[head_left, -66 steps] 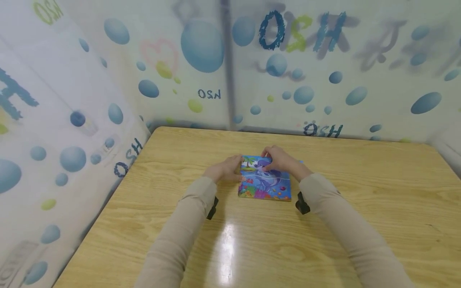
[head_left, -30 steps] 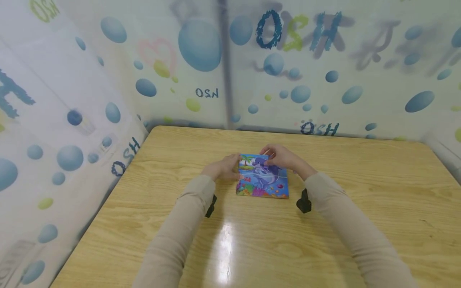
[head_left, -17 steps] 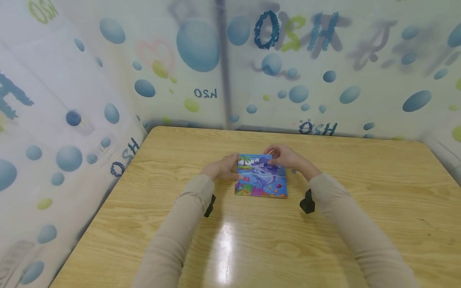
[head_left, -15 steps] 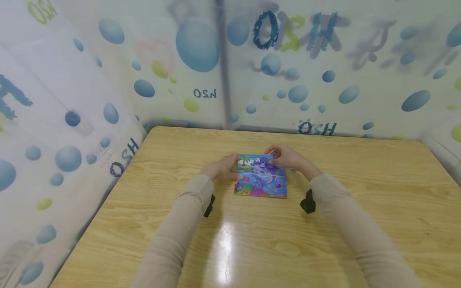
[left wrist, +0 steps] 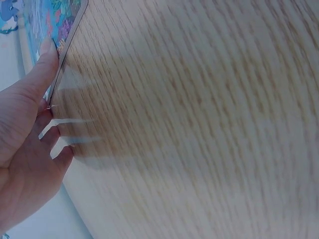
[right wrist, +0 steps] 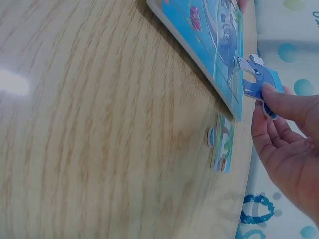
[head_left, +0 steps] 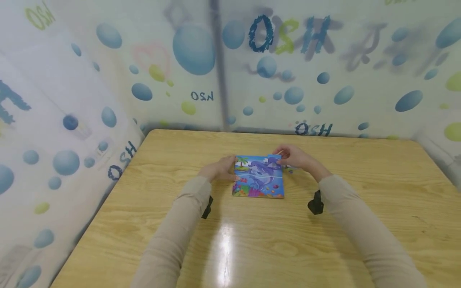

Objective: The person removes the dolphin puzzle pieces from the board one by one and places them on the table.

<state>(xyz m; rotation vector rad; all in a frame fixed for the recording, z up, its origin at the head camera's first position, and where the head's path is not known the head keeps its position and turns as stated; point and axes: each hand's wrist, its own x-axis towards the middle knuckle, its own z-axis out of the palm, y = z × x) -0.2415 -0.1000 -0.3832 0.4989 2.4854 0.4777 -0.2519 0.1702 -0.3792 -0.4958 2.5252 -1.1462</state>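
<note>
A square jigsaw puzzle (head_left: 257,184) with a dolphin and sea picture lies on the wooden table. My left hand (head_left: 219,169) holds its left edge; in the left wrist view the thumb (left wrist: 47,57) rests on the picture while the other fingers curl by the rim. Between thumb and fingers, my right hand (head_left: 297,157) pinches a loose dolphin puzzle piece (right wrist: 261,82). That piece is raised at the puzzle's upper right corner. More puzzle pieces (right wrist: 223,144) lie on the table beside the puzzle, below the right hand.
The wooden table (head_left: 324,240) runs back to a patterned wall covering (head_left: 306,80) with blue bubbles and letters. A dark wrist device (head_left: 315,203) hangs under the right sleeve, another (head_left: 207,207) under the left.
My right hand has moved right across the puzzle, and the pinched piece now shows at its upper right corner. Pieces beside the puzzle have come into sight. The left hand stays at the left edge.
</note>
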